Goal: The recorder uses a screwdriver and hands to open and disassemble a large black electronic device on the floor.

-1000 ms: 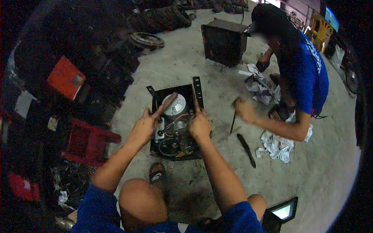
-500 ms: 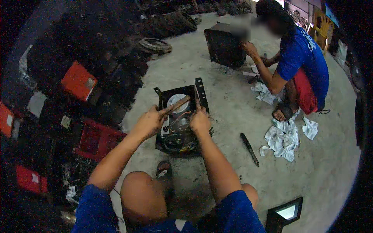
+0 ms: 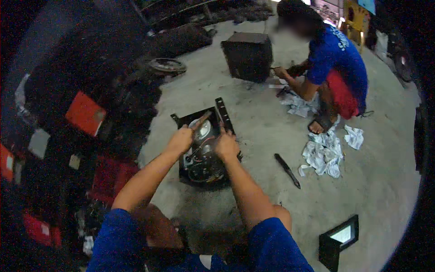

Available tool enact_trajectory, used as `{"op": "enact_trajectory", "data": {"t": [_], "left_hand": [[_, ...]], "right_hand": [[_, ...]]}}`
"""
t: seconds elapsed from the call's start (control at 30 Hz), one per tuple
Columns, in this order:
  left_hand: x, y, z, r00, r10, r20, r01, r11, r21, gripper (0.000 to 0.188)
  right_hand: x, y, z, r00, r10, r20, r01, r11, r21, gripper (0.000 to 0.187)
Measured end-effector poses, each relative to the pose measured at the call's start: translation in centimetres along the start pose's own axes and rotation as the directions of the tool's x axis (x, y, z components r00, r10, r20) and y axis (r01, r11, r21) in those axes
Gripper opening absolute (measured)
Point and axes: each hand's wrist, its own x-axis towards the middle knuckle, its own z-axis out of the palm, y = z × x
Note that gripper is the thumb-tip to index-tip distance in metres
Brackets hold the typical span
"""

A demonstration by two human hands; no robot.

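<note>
A black open-topped metal case [image 3: 188, 177] rests on the concrete floor between my arms. Inside it are a pale round part [image 3: 205, 132], thin wires and dark fittings. My left hand [image 3: 181, 139] is closed around a flat brown stick-like tool [image 3: 203, 119], whose far end lies over the upper part of the case. What kind of tool it is cannot be made out. My right hand [image 3: 227, 145] grips the right side of the case, beside an upright black bracket with holes [image 3: 224, 114]; its index finger points along the bracket.
A dark knife-shaped tool [image 3: 287, 170] lies to the right, near crumpled white cloths [image 3: 323, 154]. Nearby, a crouching person in blue [image 3: 342, 68] works beside a black box [image 3: 248, 56]. A black-framed object [image 3: 339, 240] stands near right. Dark clutter and a red crate [image 3: 113, 179] line the left.
The whole view has shifted a little. The brown tool now points more steeply away from me over the case. The other person's hands have dropped from the black box to beside it.
</note>
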Motion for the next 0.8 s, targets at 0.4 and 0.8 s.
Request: {"op": "enact_trajectory", "data": {"t": [0.4, 0.8], "left_hand": [[-2.6, -10.2, -5.6, 0.959, 0.268, 0.088, -0.227, 0.919, -0.322, 0.055], [0.6, -17.3, -2.2, 0.897, 0.443, 0.014, -0.4, 0.823, -0.403, 0.04]], "right_hand": [[0.0, 0.2, -1.2, 0.999, -0.052, -0.001, 0.05, 0.968, -0.248, 0.036], [-0.3, 1.1, -1.8, 0.975, 0.212, -0.064, -0.217, 0.859, -0.464, 0.04]]}}
